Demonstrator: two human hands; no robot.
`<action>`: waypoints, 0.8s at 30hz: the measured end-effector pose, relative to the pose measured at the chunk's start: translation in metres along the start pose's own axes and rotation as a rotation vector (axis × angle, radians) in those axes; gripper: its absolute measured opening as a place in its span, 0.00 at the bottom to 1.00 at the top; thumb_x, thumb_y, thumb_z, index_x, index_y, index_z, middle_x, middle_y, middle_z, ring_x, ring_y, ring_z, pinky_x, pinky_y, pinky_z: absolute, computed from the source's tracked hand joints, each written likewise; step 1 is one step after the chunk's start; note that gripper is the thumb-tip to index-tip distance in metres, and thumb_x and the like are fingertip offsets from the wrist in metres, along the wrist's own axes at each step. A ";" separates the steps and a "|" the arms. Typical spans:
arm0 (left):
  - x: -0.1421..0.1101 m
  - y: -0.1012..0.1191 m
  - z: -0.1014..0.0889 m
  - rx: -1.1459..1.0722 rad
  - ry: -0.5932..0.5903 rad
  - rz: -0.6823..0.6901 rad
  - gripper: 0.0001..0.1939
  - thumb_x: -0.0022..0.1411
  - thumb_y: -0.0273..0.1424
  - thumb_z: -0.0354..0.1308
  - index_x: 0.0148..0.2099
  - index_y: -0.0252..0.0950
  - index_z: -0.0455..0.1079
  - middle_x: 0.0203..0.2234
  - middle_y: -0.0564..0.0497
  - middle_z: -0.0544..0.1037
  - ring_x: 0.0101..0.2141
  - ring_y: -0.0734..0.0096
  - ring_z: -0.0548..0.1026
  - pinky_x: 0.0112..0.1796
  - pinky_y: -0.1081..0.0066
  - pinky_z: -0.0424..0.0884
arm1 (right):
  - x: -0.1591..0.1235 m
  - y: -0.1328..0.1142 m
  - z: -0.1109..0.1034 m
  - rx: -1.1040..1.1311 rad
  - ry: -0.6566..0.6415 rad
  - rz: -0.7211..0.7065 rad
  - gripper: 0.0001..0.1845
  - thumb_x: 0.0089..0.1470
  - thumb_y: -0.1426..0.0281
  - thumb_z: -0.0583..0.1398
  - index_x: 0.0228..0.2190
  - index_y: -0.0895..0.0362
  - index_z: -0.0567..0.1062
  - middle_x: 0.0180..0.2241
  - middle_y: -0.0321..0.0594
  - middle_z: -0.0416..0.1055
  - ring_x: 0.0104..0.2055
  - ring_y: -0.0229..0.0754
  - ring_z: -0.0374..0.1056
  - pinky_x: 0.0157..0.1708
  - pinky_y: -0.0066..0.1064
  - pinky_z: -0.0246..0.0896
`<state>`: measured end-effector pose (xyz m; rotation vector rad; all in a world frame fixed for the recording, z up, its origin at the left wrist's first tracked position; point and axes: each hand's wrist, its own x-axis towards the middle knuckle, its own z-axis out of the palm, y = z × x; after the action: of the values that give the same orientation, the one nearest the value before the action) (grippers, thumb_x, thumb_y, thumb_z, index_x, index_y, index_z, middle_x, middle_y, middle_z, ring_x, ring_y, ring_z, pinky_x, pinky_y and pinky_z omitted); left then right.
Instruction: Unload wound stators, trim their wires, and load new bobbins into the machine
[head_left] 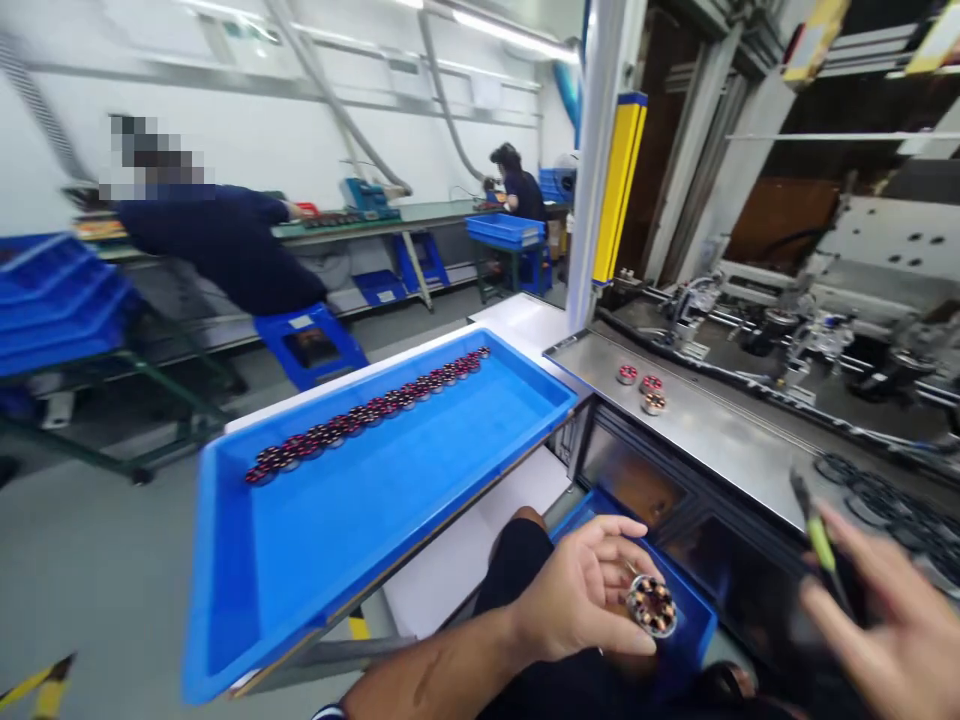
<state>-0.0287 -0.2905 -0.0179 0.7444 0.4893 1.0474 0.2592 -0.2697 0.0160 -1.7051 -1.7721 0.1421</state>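
Note:
My left hand (581, 590) holds a round motor stator (652, 606) with copper windings, thumb below it and fingers curled behind. At the right edge, my right hand (889, 620) is smeared by motion, holding a pair of pliers (820, 540) with green and black handles, jaws pointing up. The pliers are apart from the stator. On the metal worktop beyond lie a few more stators (652, 402), some with red rims. Black rings (874, 500) are heaped near my right hand.
A large blue tray (390, 510) on my left holds a long row of stators (360, 418). Machinery (780, 325) stands behind the worktop, beside a yellow post (619, 190). A blue bin (694, 610) sits below my left hand. Two people work at a far bench (442, 212).

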 end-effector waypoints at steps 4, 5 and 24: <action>-0.037 0.046 -0.034 0.298 0.190 0.087 0.36 0.39 0.22 0.75 0.51 0.38 0.67 0.39 0.51 0.74 0.36 0.71 0.79 0.39 0.70 0.73 | 0.118 0.017 0.028 -0.437 -0.164 -0.052 0.33 0.53 0.60 0.56 0.59 0.60 0.68 0.46 0.54 0.73 0.46 0.56 0.72 0.47 0.41 0.62; -0.045 0.062 -0.047 0.457 0.270 0.115 0.35 0.41 0.24 0.75 0.52 0.38 0.67 0.40 0.51 0.75 0.36 0.70 0.79 0.40 0.69 0.74 | 0.134 0.022 0.038 -0.455 -0.191 -0.057 0.33 0.53 0.59 0.56 0.57 0.62 0.69 0.47 0.55 0.73 0.46 0.57 0.72 0.46 0.41 0.62; 0.163 0.153 -0.300 1.674 1.046 0.261 0.19 0.67 0.35 0.58 0.57 0.35 0.66 0.54 0.43 0.71 0.50 0.57 0.74 0.48 0.52 0.73 | 0.158 0.053 0.085 -0.368 -0.104 -0.218 0.29 0.58 0.52 0.51 0.45 0.62 0.75 0.49 0.55 0.74 0.53 0.58 0.70 0.57 0.46 0.60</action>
<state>-0.2533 -0.0042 -0.1042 1.6814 2.3712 1.0516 0.2715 -0.0865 -0.0163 -1.7601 -2.1506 -0.2067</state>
